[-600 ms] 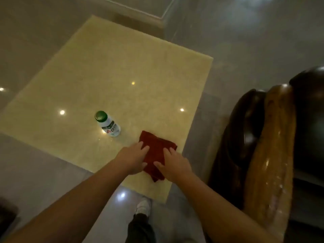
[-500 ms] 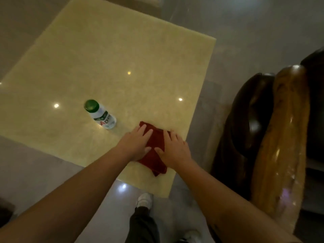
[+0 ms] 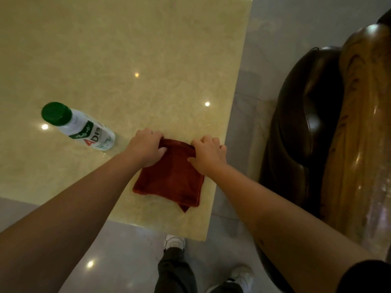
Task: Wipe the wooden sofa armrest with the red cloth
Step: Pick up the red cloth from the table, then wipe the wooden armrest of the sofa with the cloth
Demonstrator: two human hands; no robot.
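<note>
Now both hands, left hand [image 3: 146, 148] and right hand [image 3: 208, 154], pinch the far edge of the red cloth [image 3: 171, 178] on the table [image 3: 127, 49], beside the armrest [image 3: 364, 134].

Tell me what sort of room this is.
Probably a home living room. A glossy yellowish stone coffee table stands on polished grey floor tiles, beside a carved wooden sofa armrest. Both hands grip a red cloth on the table near a green-capped bottle.
</note>
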